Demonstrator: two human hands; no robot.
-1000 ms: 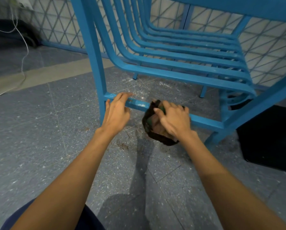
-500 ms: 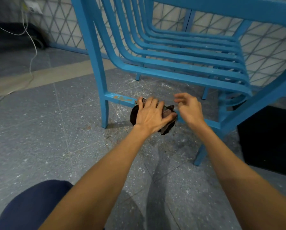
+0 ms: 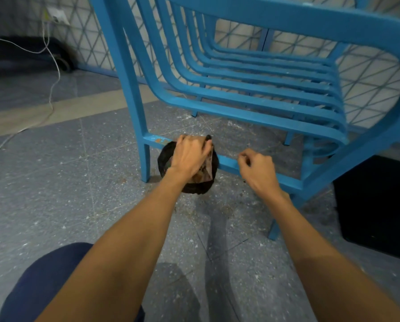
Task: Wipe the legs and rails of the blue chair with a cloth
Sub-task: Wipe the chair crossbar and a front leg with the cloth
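Observation:
The blue chair (image 3: 252, 98) stands on the floor in front of me, slatted seat above a low side rail (image 3: 226, 163). My left hand (image 3: 189, 155) grips a dark crumpled cloth (image 3: 194, 185) and holds it against that rail, close to the left leg (image 3: 145, 159). The cloth hangs below the rail and hides part of it. My right hand (image 3: 257, 170) sits over the rail a little to the right, fingers curled with nothing in them; whether it touches the rail I cannot tell.
Speckled grey floor tiles (image 3: 66, 182) carry dust and crumbs under the chair. A black box (image 3: 380, 205) stands at the right beside the chair's right leg. A white cable (image 3: 52, 66) runs down the floor at the left. My knee (image 3: 43, 287) is at the bottom left.
The cloth passed from my right hand to my left hand, which has slid it leftward along the rail toward the left leg. My right hand let go and curled over the rail.

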